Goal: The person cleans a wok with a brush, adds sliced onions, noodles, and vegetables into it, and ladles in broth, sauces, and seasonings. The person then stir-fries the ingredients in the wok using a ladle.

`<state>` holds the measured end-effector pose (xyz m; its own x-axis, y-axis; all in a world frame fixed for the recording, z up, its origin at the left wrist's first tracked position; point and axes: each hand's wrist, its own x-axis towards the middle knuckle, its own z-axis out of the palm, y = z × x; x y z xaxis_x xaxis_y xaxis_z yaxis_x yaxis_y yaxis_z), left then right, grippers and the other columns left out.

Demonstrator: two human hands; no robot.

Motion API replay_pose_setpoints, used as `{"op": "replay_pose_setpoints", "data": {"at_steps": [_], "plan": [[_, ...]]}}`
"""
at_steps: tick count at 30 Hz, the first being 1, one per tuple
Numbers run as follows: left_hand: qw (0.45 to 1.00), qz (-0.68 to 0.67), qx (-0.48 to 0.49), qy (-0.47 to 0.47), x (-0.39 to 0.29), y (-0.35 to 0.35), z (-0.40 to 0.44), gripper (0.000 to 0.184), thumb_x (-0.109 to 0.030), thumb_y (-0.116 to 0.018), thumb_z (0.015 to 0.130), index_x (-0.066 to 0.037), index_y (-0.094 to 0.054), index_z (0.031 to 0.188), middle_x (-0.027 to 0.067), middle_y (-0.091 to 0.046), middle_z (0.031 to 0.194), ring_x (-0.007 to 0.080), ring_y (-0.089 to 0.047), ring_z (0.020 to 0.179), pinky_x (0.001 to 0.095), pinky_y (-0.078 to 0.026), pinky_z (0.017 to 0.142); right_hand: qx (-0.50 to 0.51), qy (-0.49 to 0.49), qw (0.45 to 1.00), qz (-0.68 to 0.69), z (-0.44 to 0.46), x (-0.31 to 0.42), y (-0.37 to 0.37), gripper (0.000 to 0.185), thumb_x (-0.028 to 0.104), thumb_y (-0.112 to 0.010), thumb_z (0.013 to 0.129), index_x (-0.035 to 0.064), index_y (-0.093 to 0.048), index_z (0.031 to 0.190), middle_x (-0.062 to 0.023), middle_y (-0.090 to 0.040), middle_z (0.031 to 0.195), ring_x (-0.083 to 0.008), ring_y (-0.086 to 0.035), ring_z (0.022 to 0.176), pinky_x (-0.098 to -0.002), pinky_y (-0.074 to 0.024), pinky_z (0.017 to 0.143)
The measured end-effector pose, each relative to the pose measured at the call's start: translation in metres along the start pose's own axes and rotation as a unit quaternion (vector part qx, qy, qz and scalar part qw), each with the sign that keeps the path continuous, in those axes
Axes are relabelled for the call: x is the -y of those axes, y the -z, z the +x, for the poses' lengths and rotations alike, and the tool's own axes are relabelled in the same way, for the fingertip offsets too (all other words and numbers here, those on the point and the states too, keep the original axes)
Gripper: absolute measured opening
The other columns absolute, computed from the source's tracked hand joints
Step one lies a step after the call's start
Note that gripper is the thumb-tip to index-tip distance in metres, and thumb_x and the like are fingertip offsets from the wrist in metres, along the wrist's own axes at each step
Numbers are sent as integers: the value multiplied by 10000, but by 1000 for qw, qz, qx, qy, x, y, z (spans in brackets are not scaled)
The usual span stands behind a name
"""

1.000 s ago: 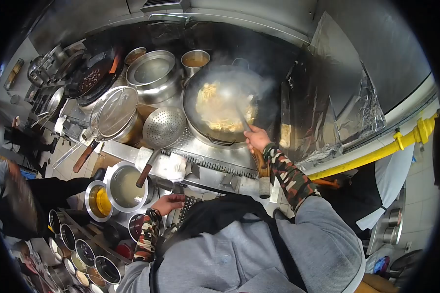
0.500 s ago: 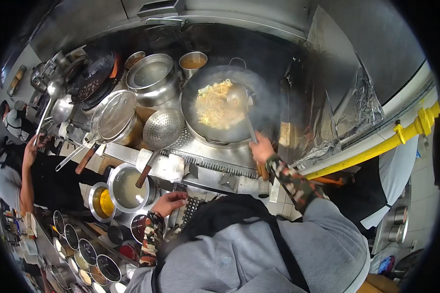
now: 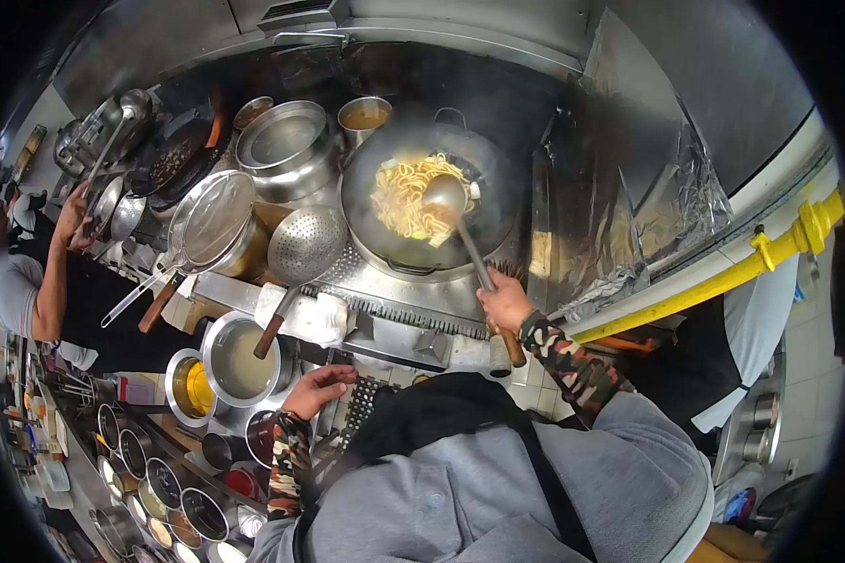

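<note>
My right hand (image 3: 504, 302) is wrapped round the handle of a metal ladle (image 3: 470, 246), whose wooden end sticks out below my fist. The ladle's bowl rests among thick noodles (image 3: 401, 199) with pale green pieces in a large dark wok (image 3: 486, 211) on the stove. Steam rises over the wok. Nothing is in my left hand (image 3: 317, 390), held loosely open at waist height, its fingers a little bent. Close to it stands a metal pot of cloudy liquid (image 3: 242, 361), with the wooden handle of a perforated skimmer (image 3: 307, 246) reaching over it.
Left of the wok are a steel pot (image 3: 283, 141), a mesh strainer (image 3: 212, 220) and a folded white cloth (image 3: 319, 317). A yellow pipe (image 3: 714, 288) runs along the right. Another person's hand (image 3: 71, 220) holds a ladle at far left. Several sauce containers (image 3: 164, 483) stand lower left.
The ladle's bowl has shifted slightly down and left over the noodles, its handle now angled lower. Some noodles have moved. At left, the other person's ladle and arm have moved.
</note>
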<state>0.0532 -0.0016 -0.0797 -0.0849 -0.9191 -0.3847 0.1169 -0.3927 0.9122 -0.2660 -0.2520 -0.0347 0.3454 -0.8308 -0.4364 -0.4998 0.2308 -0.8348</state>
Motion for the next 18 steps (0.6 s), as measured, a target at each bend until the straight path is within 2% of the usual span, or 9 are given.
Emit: {"op": "replay_pose_setpoints", "data": {"at_steps": [3, 4, 5, 7, 9, 10, 13, 15, 18], "plan": [[999, -25, 6, 32, 8, -3, 1, 415, -63, -656, 864, 5, -547, 1258, 80, -612, 1196, 166, -558, 1130, 306, -434, 987, 25, 5, 1000, 5, 33, -5, 12, 610, 123, -589, 830, -17, -388, 1389, -174, -642, 750, -197, -568, 451, -334, -490, 493], [1000, 3, 22, 22, 3, -5, 9, 407, -65, -657, 864, 3, -554, 1251, 75, -614, 1189, 160, -560, 1119, 301, -447, 969, -3, 74, 989, -128, 32, 16, 14, 616, 138, -573, 843, -7, -366, 1405, -219, -664, 853, -280, -652, 603, -378, -537, 606], [999, 31, 36, 7, -4, -5, 17, 399, -66, -658, 864, 1, -560, 1244, 71, -615, 1181, 154, -561, 1108, 296, -460, 951, -4, 77, 989, -129, 50, 14, 18, 616, 138, -573, 843, -7, -366, 1405, -219, -664, 853, -280, -652, 603, -378, -537, 606], [999, 38, 38, 8, -14, -4, 24, 381, -24, -639, 869, -10, -566, 1243, 49, -624, 1173, 137, -566, 1090, 287, -453, 931, -226, 240, 884, -331, 82, 10, 17, 601, 162, -568, 851, 22, -383, 1405, -252, -668, 920, -387, -664, 820, -428, -538, 744], [999, 42, 25, 5, -18, -4, 30, 370, -17, -642, 865, -8, -578, 1229, 47, -626, 1162, 135, -568, 1071, 290, -456, 930, -185, 111, 923, -319, 81, 34, 30, 590, 178, -553, 835, 15, -409, 1384, -313, -589, 1101, -437, -564, 1059, -432, -460, 934], [999, 45, 22, 7, -8, -2, 37, 363, -14, -646, 860, -5, -587, 1219, 46, -629, 1152, 134, -566, 1063, 287, -455, 929, -174, 92, 926, -323, 79, 36, 32, 578, 185, -560, 843, 4, -421, 1374, -304, -588, 1136, -414, -581, 1061, -406, -469, 930], [997, 67, 30, -34, 7, 2, 36, 365, -20, -647, 860, -5, -586, 1219, 45, -633, 1141, 134, -567, 1063, 290, -454, 932, -135, 152, 931, -304, 69, -13, 37, 551, 168, -528, 859, 39, -420, 1384, -263, -610, 1130, -415, -583, 1057, -439, -457, 944], [998, 47, 31, -39, 8, 5, 27, 365, -26, -652, 859, -14, -590, 1218, 38, -634, 1130, 137, -568, 1063, 289, -449, 936, -98, 161, 936, -298, 18, -6, 54, 549, 167, -533, 859, 52, -422, 1384, -267, -604, 1138, -415, -578, 1065, -432, -456, 949], [1000, -7, 19, 16, 15, 18, 24, 390, -28, -667, 846, -32, -590, 1229, 33, -631, 1126, 135, -568, 1060, 300, -459, 931, -81, 174, 933, -306, 20, 13, 63, 548, 166, -547, 855, 71, -429, 1381, -273, -594, 1149, -415, -569, 1078, -420, -457, 949]]}}
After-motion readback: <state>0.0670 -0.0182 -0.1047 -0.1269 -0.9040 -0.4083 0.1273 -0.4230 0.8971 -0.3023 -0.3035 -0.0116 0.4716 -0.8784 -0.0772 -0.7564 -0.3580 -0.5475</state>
